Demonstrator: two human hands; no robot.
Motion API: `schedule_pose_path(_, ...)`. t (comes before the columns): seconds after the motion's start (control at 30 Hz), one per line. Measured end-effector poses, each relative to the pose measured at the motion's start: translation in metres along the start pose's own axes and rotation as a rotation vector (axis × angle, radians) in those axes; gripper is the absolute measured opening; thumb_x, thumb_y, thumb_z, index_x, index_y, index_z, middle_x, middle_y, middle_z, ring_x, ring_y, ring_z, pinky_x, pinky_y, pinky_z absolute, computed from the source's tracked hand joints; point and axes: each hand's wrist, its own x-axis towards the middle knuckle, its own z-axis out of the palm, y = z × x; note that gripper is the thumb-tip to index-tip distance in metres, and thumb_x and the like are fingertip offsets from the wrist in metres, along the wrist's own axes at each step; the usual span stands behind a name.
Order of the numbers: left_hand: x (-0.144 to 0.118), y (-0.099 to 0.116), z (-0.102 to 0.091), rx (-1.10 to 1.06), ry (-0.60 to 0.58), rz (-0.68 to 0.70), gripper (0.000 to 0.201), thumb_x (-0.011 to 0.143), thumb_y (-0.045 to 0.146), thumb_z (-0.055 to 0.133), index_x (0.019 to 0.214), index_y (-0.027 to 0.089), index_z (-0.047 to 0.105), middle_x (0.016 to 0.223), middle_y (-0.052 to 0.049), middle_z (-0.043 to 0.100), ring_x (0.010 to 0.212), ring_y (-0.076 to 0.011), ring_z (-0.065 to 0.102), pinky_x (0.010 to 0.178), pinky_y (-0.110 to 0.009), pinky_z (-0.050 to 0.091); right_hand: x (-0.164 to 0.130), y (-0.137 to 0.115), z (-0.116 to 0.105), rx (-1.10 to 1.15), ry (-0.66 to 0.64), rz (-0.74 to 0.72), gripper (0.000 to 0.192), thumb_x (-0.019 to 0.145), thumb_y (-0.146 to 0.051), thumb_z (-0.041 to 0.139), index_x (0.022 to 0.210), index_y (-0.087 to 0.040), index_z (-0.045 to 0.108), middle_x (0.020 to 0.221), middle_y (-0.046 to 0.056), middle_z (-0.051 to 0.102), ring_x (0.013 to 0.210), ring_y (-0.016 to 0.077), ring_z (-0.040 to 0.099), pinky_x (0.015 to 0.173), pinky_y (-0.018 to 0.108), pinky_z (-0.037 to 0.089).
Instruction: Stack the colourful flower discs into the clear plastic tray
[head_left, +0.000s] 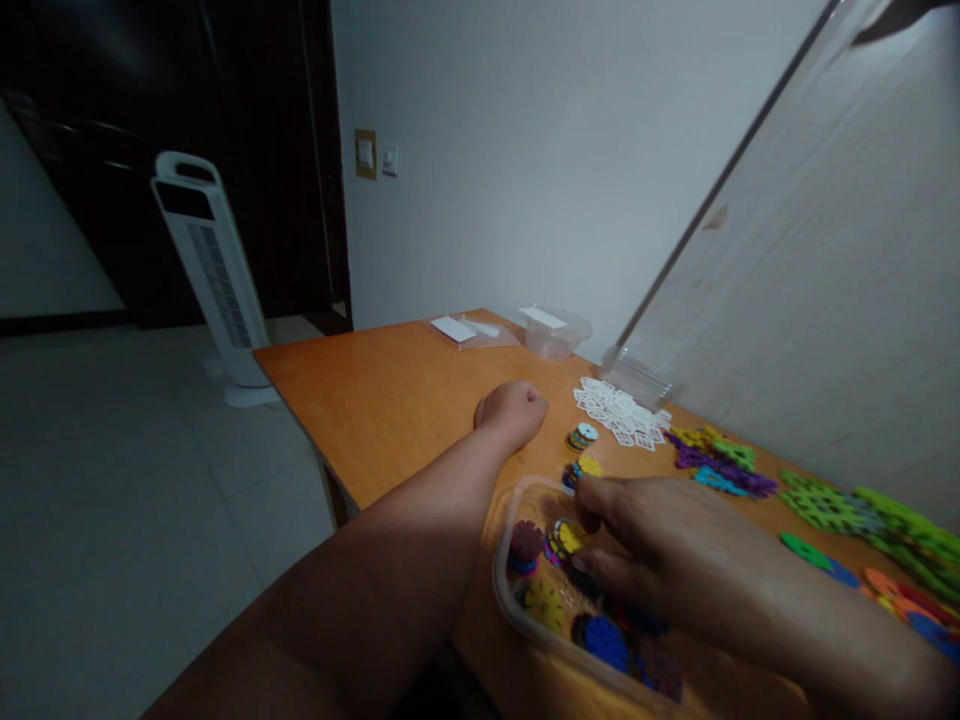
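While my right hand [637,545] is dipping into the clear tub [506,600] w/ fingers bent narrow on a yellow snowflake disc [568,538], I'm seeing that disc lying right under the fingertips, at the tub's far end. My left hand [512,412] is resting as a fist on the orange table [390,400], holding nothing I can see, farther off.

Right hand [645,545] covers part of the clear tub [504,590]; its grip on the discs is unreadable. Tub's near corner and green pieces [885,515] are cut off by the frame.
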Motion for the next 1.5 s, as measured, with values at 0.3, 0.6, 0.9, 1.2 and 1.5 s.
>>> schedule_pose_path(0.3,-0.001,0.002,-0.001,-0.004,-0.013,-0.001,0.021,0.083,0.034,0.055,0.085,0.026,0.075,0.09,-0.002,0.076,0.076,-0.0179,0.064,0.064,-0.027,0.04,-0.001,0.012,-0.007,0.096,0.045,0.01,0.012,0.089,-0.033,0.061,0.083,-0.024,0.057,0.069,-0.001,0.063,0.06,0.0153,0.054,0.052,0.026,0.031)
schedule_pose_path(0.6,-0.001,0.001,-0.002,-0.001,-0.009,0.003,0.021,0.083,0.034,0.055,0.085,0.026,0.074,0.091,-0.002,0.076,0.077,-0.0177,0.064,0.065,-0.026,0.04,0.014,0.089,0.005,0.289,0.147,0.133,0.01,0.086,-0.029,0.057,0.084,-0.019,0.059,0.072,0.0,0.061,0.066,0.0155,0.052,0.06,0.027,0.038)
schedule_pose_path(0.9,-0.001,0.001,-0.001,0.006,0.002,-0.003,0.021,0.083,0.035,0.055,0.084,0.028,0.074,0.09,-0.001,0.076,0.077,-0.0184,0.064,0.064,-0.027,0.04,0.034,0.108,0.045,0.554,0.011,0.208,0.022,0.078,-0.038,0.066,0.084,-0.021,0.054,0.072,-0.002,0.059,0.065,0.015,0.055,0.059,0.027,0.044)
schedule_pose_path(1.2,0.0,0.001,-0.001,0.007,0.007,0.007,0.021,0.084,0.035,0.055,0.086,0.027,0.075,0.089,-0.002,0.075,0.074,-0.018,0.063,0.063,-0.027,0.039,0.033,0.108,0.041,0.444,0.033,0.243,0.017,0.074,-0.034,0.067,0.077,-0.019,0.058,0.068,-0.001,0.062,0.062,0.0159,0.055,0.056,0.027,0.04)
schedule_pose_path(1.5,-0.001,0.002,-0.001,0.023,0.004,0.005,0.022,0.085,0.035,0.054,0.085,0.026,0.075,0.091,-0.003,0.076,0.076,-0.0181,0.064,0.064,-0.027,0.041,0.026,0.104,0.026,0.433,0.056,0.224,0.015,0.077,-0.032,0.065,0.082,-0.018,0.064,0.075,0.003,0.069,0.071,0.0188,0.061,0.061,0.029,0.045)
